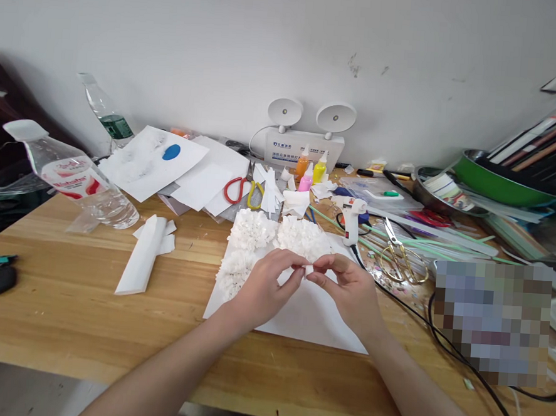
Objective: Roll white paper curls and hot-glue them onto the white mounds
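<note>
My left hand [269, 283] and my right hand [351, 291] meet over a white sheet [318, 326], fingertips pinched together. Between them is a small white piece of paper [307, 270], mostly hidden by the fingers. Fluffy clusters of crumpled white paper sit on the sheet: one [251, 228] at its upper left, another [299, 234] just beyond my fingers, and a third [234, 274] beside my left hand, which partly covers it.
A white glue gun [351, 220] stands behind my right hand, near gold-handled scissors [401, 259] and a black cable [413, 310]. At left are a folded paper [140, 256] and a water bottle [79, 180]. Paint bottles [305, 178] and paper strips [272, 192] lie behind.
</note>
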Demonstrator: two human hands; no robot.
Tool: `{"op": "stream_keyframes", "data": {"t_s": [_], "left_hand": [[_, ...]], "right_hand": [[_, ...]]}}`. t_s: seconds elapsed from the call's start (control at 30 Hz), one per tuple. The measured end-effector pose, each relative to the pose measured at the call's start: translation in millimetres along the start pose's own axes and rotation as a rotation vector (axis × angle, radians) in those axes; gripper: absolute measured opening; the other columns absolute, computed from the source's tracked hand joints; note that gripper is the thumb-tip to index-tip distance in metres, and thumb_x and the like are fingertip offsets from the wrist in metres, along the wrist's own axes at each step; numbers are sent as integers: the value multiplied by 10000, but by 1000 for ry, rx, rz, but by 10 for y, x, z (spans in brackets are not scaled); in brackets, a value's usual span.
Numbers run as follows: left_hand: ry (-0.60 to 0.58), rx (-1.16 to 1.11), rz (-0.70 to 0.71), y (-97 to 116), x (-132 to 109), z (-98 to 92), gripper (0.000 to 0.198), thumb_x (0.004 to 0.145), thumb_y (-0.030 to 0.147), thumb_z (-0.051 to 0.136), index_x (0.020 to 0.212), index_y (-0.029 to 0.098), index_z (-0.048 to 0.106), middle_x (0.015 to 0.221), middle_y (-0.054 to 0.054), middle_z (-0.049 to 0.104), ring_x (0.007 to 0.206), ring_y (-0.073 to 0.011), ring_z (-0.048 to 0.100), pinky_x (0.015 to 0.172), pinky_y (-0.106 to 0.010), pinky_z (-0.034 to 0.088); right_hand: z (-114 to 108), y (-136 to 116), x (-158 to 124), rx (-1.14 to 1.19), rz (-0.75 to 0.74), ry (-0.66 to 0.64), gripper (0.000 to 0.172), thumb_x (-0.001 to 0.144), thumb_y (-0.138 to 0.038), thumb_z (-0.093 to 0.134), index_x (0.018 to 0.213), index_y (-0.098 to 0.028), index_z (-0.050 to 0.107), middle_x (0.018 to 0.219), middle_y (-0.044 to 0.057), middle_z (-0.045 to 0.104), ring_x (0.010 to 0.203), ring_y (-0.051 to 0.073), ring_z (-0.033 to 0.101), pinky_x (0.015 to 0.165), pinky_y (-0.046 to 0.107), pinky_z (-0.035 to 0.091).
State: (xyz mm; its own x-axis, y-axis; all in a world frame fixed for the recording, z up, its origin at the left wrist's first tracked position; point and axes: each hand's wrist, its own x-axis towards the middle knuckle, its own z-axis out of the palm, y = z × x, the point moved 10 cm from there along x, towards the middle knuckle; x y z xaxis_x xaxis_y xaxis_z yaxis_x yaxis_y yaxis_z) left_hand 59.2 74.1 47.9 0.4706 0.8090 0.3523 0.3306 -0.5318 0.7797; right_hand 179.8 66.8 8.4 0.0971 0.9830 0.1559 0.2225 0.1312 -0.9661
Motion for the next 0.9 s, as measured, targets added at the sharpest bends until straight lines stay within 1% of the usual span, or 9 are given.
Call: {"op": "stream_keyframes", "data": {"t_s": [0.1, 0.2, 0.27, 0.37, 0.43, 0.53, 0.63, 0.77, 0.9], "left_hand": [[7, 3, 15, 9, -7, -1, 159, 828, 160, 462, 917, 171, 592, 817, -32, 627, 789, -136, 560, 727, -261, 447], [14, 17, -8, -25, -23, -6, 225, 826, 162, 465, 1027, 205, 556, 863, -24, 632, 812, -138, 569, 752, -272, 452], [17, 24, -42, -61, -33, -9, 274, 826, 170, 465, 1089, 222, 517, 897, -24, 628, 837, -142, 573, 770, -280, 454], [16, 14, -71, -82, -38, -6, 294, 826, 184, 468, 1116, 226, 488, 880, -20, 626, 851, -147, 573, 776, -286, 458], [38, 1, -73, -73, -32, -29, 284, 822, 184, 474, 1102, 225, 488, 875, -20, 624, 843, -148, 567, 767, -289, 460], [151, -3, -41, -29, -25, -145, 192, 806, 158, 486, 985, 207, 535, 887, -33, 600, 827, -147, 550, 747, -288, 459], [246, 18, 26, 36, -40, -227, 128, 799, 143, 488, 859, 190, 590, 836, -43, 561, 802, -151, 537, 726, -296, 457], [257, 39, 77, 66, -64, -192, 170, 803, 161, 500, 893, 202, 638, 802, -47, 541, 758, -151, 527, 697, -308, 461], [229, 1, 62, 49, -70, -143, 186, 810, 176, 501, 914, 209, 652, 835, -57, 561, 785, -159, 537, 715, -316, 467]], "right_hand": [[-22, 18, 6, 16, 12, 20, 188, 655, -318, 688, 776, -207, 597, 721, 9, 591, 702, 155, 536, 705, 316, 448], [25, 25, 16, 19, 23, -34, 203, 672, -327, 675, 822, -208, 611, 760, 22, 603, 717, 158, 539, 708, 318, 452], [65, 7, 22, 17, 14, -80, 169, 690, -328, 658, 795, -203, 616, 768, 27, 602, 719, 157, 535, 701, 314, 452], [77, -19, 30, 34, -2, -96, 130, 699, -317, 649, 740, -204, 598, 737, 12, 584, 707, 147, 526, 683, 295, 450], [70, -20, 32, 45, -4, -90, 126, 701, -313, 646, 732, -205, 589, 730, 6, 575, 709, 144, 526, 678, 288, 450], [51, 11, 32, 53, 12, -68, 133, 708, -326, 634, 735, -204, 588, 736, 9, 573, 716, 146, 530, 670, 283, 454], [31, 52, 29, 98, 41, -43, 139, 705, -331, 636, 732, -204, 586, 737, 6, 568, 723, 141, 533, 669, 269, 457], [10, 58, 28, 157, 57, -18, 133, 692, -317, 652, 735, -211, 585, 735, -5, 557, 730, 133, 531, 683, 261, 456], [23, 19, 26, 125, 37, -32, 121, 696, -315, 643, 718, -211, 587, 720, 0, 554, 721, 137, 525, 678, 271, 460]]}}
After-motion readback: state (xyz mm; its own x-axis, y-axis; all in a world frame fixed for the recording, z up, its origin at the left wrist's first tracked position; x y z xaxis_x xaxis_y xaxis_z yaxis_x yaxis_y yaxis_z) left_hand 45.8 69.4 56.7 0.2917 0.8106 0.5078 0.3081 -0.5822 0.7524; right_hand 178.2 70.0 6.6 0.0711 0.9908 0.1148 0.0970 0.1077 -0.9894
